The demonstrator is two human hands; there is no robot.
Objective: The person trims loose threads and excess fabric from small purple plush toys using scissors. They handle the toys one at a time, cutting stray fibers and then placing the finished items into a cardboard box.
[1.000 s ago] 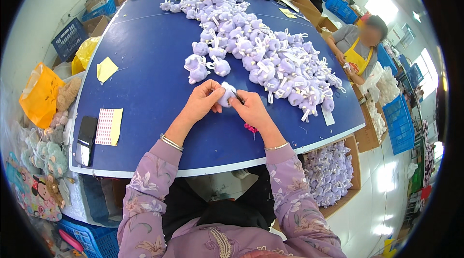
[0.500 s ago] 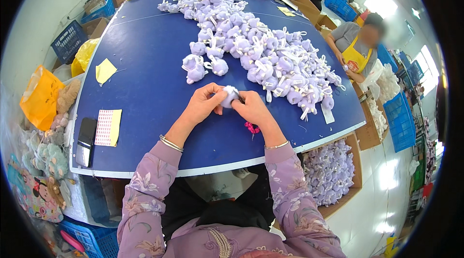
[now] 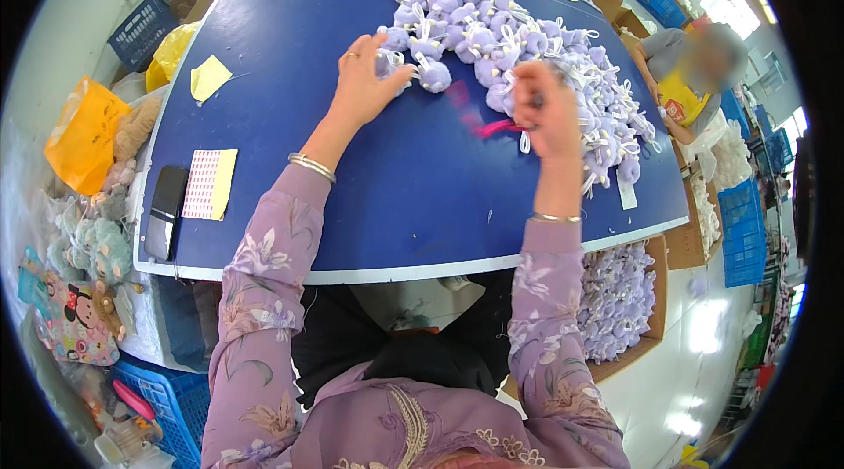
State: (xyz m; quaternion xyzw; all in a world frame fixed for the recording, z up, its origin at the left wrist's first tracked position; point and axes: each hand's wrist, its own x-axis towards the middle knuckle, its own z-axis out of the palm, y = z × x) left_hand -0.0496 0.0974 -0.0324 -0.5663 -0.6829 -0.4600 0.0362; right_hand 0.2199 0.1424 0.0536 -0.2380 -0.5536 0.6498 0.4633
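My left hand (image 3: 362, 82) reaches to the near left edge of a pile of lilac plush toys (image 3: 457, 7). Its thumb and fingers are spread around one lilac plush toy (image 3: 385, 65), which they partly hide; they are not closed on it. Just right of the thumb sits another round plush toy (image 3: 433, 76) with white loops. My right hand (image 3: 547, 113), smeared by motion, is raised over the pile's near side. Its fingers are curled round a small dark tool, mostly hidden, from which a pink cord (image 3: 499, 127) trails left.
A blue table (image 3: 396, 205) bears a phone (image 3: 167, 205), a sticker sheet (image 3: 207, 183) and yellow paper (image 3: 209, 78). A carton (image 3: 655, 328) of lilac plush stands below right. Near it, a blurred lilac shape (image 3: 696, 287) shows against the floor. A co-worker (image 3: 681, 82) sits at right.
The plush toy that both hands held has left them. My left hand has moved forward to the pile; my right hand has swung right and forward with the pink-corded tool. The view has shifted.
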